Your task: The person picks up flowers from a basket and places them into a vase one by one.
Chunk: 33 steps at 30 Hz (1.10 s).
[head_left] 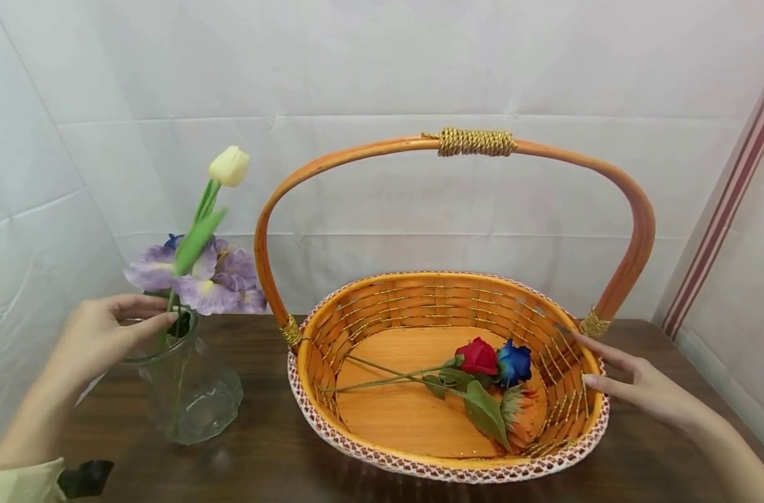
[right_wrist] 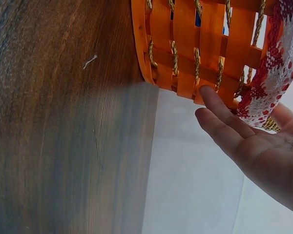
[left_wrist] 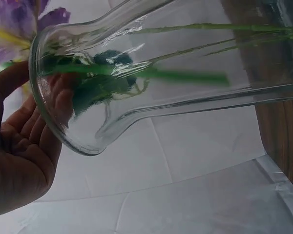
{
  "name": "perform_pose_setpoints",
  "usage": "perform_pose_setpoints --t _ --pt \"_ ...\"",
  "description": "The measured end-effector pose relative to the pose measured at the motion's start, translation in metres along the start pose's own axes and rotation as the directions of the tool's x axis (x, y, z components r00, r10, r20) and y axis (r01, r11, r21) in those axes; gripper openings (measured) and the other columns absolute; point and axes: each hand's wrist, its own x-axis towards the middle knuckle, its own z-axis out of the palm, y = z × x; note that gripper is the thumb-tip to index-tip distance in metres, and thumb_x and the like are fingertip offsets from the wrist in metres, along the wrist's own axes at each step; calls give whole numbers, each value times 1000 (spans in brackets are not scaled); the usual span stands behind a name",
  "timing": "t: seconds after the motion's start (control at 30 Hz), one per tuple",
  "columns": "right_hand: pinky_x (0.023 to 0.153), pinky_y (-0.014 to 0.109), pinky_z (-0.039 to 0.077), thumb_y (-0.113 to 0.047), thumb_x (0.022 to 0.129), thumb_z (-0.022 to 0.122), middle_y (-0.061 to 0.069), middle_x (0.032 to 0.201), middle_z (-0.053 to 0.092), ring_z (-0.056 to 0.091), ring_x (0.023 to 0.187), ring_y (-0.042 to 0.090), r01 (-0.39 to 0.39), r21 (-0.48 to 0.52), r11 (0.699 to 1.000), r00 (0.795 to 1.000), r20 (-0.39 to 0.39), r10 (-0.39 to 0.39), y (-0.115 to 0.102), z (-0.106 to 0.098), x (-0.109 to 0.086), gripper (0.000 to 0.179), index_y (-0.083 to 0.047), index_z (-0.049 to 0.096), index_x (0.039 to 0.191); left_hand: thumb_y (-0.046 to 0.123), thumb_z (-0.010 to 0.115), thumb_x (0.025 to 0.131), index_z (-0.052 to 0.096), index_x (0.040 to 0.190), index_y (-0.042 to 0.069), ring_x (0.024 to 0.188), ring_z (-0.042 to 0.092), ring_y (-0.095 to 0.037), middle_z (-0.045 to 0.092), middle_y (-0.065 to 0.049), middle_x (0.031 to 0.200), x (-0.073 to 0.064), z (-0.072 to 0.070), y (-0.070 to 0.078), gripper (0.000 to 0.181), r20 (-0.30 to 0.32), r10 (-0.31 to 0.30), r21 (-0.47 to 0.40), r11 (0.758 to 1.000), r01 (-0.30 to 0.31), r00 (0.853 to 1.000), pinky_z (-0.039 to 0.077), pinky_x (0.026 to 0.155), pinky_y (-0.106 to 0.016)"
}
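Observation:
With its thumb and fingers, my left hand pinches the stem of a pale yellow tulip at the mouth of a clear glass vase. In the left wrist view the tulip's thick green stem hangs inside the vase, its cut end off the bottom. Purple irises and a mostly hidden blue flower also stand in the vase. My right hand holds the right rim of an orange woven basket, thumb inside, other fingers against the outer wall.
A red rose, a blue rose and an orange flower lie in the basket, stems pointing left. The tall basket handle arches above them. Vase and basket stand on a dark wooden table before white cloth.

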Motion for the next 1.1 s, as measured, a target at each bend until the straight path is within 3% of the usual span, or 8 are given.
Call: perform_pose_setpoints --t 0.07,0.13,0.3,0.5,0.7,0.87,1.1 --pt "73 26 48 -22 95 48 30 141 26 35 120 44 2 -28 1000 1000 -8 -3 0 0 0 58 -19 21 146 30 67 83 67 102 1 70 51 18 69 8 84 1 -1 1 35 -20 14 -16 1000 -14 1000 41 60 -12" --pt "74 27 48 -22 95 48 30 141 26 34 121 45 1 -37 999 1000 -11 -2 1 0 0 58 -19 21 146 32 67 82 67 102 3 71 50 19 69 13 83 2 -2 1 35 -18 12 -6 1000 -12 1000 39 61 -11" --pt "75 31 47 -23 95 48 31 142 24 33 122 48 -16 -39 999 1000 -5 16 1 -1 -1 58 -20 20 146 32 68 81 69 101 5 72 49 20 71 4 84 1 -3 4 34 -5 16 11 1000 -16 1000 39 61 -10" --pt "73 29 48 -23 95 47 31 142 23 33 122 47 -30 -16 999 1000 4 30 1 -1 -1 59 -20 19 147 24 69 82 67 99 -1 73 56 16 68 16 81 -9 -1 8 30 -42 29 -110 993 -34 999 44 59 -8" --pt "73 28 48 -23 96 47 31 142 23 34 121 46 -30 -3 1000 999 9 30 0 0 0 58 -21 18 147 17 70 81 70 95 7 74 60 11 66 24 78 -23 3 24 18 -59 33 -227 973 -46 998 44 60 -8" --pt "74 29 49 -23 96 46 31 143 19 34 121 45 -43 36 998 999 19 43 0 0 0 59 -21 18 147 11 69 81 70 94 8 74 64 2 68 17 79 -31 15 44 13 -10 75 -311 948 -75 997 48 60 -12" --pt "74 29 49 -22 96 47 32 143 19 37 120 44 -40 46 998 999 21 39 2 0 -1 59 -21 17 147 21 69 82 68 98 3 80 65 -5 70 6 88 -32 36 69 25 86 90 -326 944 -57 992 52 65 -20"
